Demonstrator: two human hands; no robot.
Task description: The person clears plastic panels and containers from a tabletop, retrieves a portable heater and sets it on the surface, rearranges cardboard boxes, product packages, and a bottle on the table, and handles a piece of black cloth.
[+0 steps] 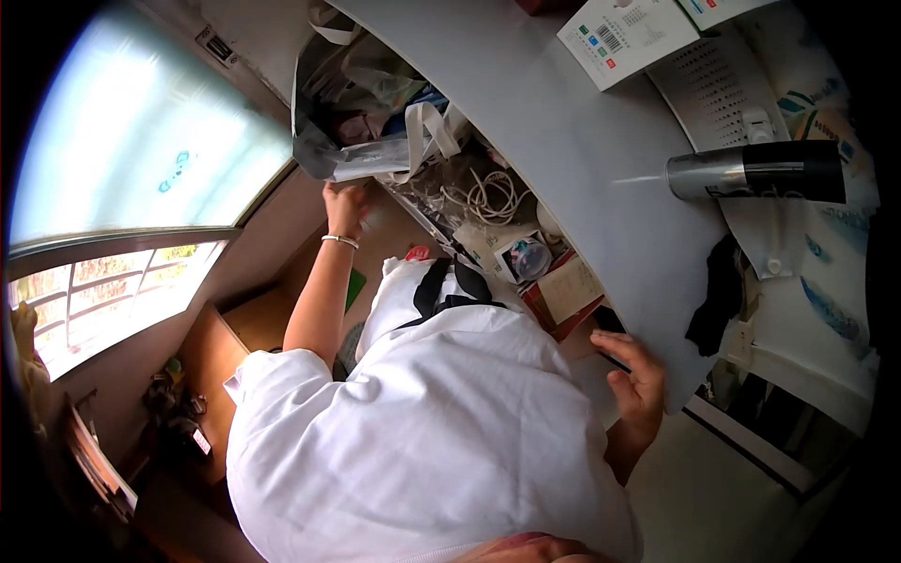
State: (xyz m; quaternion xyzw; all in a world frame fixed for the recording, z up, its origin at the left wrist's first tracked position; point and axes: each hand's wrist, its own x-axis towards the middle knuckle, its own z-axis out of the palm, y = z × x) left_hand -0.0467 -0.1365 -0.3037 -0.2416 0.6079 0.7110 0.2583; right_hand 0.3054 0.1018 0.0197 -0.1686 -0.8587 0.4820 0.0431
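Observation:
My left hand [345, 210], with a pale bracelet at the wrist, is at the lower edge of a clear plastic bag [314, 150] with white handles. Its fingertips are partly hidden and blurred, so a grip cannot be made out. An open drawer [413, 211] beside it holds a coiled white cable [497, 195], a small box with a round clear item [526, 257] and a beige booklet [569, 289]. On the other side, my right hand [640, 383] has its fingers apart at the edge of the grey-white desk [563, 141], holding nothing.
White boxes [627, 38], a black and silver cylinder [751, 173] and a black cloth [713, 296] are on or beside the desk. A barred window [117, 291] is at the left, above a wooden cabinet [208, 366]. Black straps [432, 289] lie over white fabric in front of me.

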